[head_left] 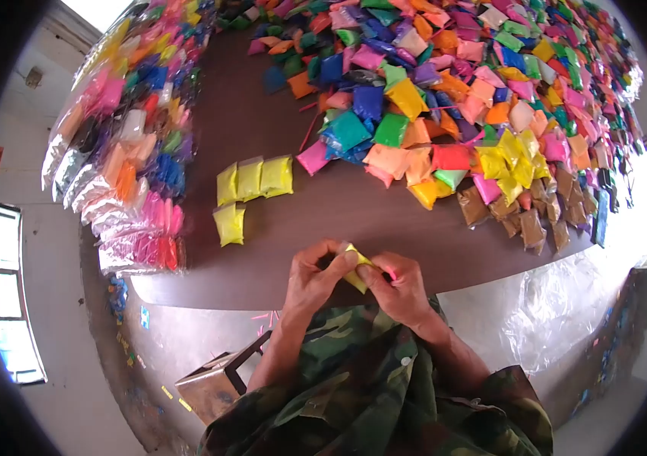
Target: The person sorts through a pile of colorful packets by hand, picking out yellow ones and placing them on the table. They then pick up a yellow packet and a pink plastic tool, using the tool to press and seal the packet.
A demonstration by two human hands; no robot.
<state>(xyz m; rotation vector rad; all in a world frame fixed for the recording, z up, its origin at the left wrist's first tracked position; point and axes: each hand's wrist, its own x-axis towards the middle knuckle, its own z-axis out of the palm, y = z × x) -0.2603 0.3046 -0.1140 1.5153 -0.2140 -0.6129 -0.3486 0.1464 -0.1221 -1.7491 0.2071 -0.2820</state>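
Both my hands are closed on one small yellow packet (355, 279) just above the table's near edge. My left hand (314, 277) pinches its left side between thumb and fingers. From the right, my right hand (401, 290) grips the other side, and a bit of something bright pink (392, 275) shows at its fingers; its kind cannot be made out. Ahead and to the left, several similar yellow packets (249, 179) lie flat on the brown table (338, 205), most in a row with a single packet (229, 225) below.
A big heap of colourful packets (392, 129) covers the table's far and right parts, with brown packets (532, 228) at its near edge. Stacked clear bags of packets (137, 182) line the left side. Below the table stand a metal-and-wood stool (213, 387) and clear plastic sheeting (551, 311).
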